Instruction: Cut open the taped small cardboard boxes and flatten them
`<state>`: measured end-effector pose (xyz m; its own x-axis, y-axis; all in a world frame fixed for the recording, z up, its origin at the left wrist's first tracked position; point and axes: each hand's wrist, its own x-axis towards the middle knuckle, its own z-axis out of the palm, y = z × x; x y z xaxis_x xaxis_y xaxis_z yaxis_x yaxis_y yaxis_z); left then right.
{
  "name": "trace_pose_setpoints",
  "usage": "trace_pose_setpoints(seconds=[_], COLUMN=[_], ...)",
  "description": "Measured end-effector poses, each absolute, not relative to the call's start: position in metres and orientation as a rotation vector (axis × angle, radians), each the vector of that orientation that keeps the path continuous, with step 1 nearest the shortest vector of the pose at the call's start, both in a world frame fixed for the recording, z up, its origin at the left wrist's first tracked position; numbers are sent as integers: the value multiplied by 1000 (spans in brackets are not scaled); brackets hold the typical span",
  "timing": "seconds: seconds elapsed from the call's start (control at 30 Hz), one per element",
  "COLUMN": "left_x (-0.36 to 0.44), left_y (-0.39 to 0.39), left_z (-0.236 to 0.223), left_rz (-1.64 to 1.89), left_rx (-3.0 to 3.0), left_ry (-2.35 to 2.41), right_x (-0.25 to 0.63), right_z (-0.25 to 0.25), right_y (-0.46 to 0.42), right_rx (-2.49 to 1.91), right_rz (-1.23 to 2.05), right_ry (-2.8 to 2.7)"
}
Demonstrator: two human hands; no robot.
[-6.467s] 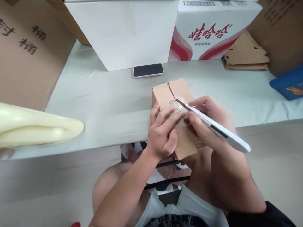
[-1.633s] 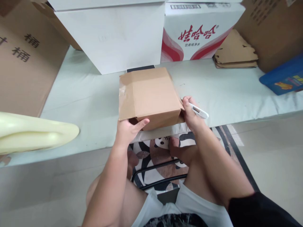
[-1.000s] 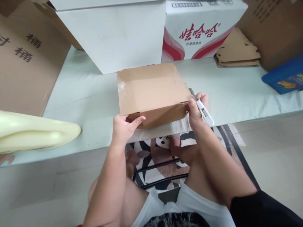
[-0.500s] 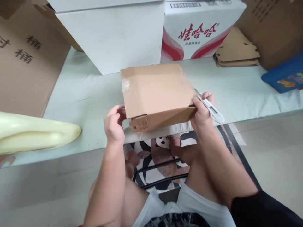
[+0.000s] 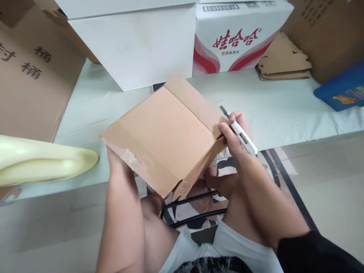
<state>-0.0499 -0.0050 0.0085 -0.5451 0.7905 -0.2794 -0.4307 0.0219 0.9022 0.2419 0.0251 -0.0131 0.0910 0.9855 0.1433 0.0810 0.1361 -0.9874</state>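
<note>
A brown cardboard box is held tilted and turned at an angle over the table's front edge. Clear tape sticks to its left flap, and a small tab hangs at the near corner. My right hand grips a white utility knife, blade bare and pointing up and left. The same hand's thumb and fingers pinch the box's right corner. My left hand is beneath the box's left side; its fingers are hidden there.
A white box and a red-and-white carton stand behind. Flattened cardboard and a blue container are at right. At left are a large carton and a pale yellow object. A dark flat thing shows behind the box.
The box has rotated, its left side coming down toward me. My left hand has shifted left and under it. My right hand, with the knife, has moved slightly left.
</note>
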Motion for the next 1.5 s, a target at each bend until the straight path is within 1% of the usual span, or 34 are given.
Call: trace_pose_setpoints(seconds=[0.13, 0.27, 0.43, 0.5, 0.57, 0.63, 0.7, 0.8, 0.9, 1.0, 1.07, 1.2, 1.33, 1.4, 1.5], left_x=[-49, -49, -51, -48, -42, -37, -35, -37, -38, -33, -26, -15, -11, -11, -12], left_y=[-3, -3, -2, -3, -5, -5, -3, 3, 8, 10, 11, 11, 6, 3, -1], left_z=[19, 20, 15, 13, 10, 7, 5, 6, 10, 10, 7, 2, 8, 12, 16], left_rz=[1709, 1724, 1778, 1685, 1534, 1457, 1511, 1702, 1810, 1796, 1754, 1592, 1380, 1339, 1340], left_rx=[424, 400, 453, 500, 525, 534, 532, 457, 317, 229, 222, 307, 301, 303, 310], left_ry=[1271, 1106, 938, 915, 1005, 1128, 1176, 1116, 1052, 1038, 1052, 1063, 1054, 1061, 1084], right_x=[241, 241, 243, 242, 241, 241, 242, 246, 245, 238, 231, 224, 245, 268, 314], right_z=[-12, -12, -11, -12, -15, -18, -21, -21, -19, -17, -18, -15, 2, 11, 16], right_y=[24, 28, 32, 32, 32, 32, 35, 38, 39, 35, 31, 25, 27, 27, 19], right_rx=[-1433, -1420, -1520, -1543, -1530, -1462, -1361, -1257, -1210, -1088, -1036, -1121, -1183, -1203, -1235], right_rz=[838, 845, 1033, 990, 942, 964, 995, 1023, 1242, 1541, 1598, 1505, 1337, 1185, 846], right_ry=[-1524, -1587, -1456, -1365, -1282, -1217, -1117, -904, -849, -985, -1075, -968, -819, -717, -549])
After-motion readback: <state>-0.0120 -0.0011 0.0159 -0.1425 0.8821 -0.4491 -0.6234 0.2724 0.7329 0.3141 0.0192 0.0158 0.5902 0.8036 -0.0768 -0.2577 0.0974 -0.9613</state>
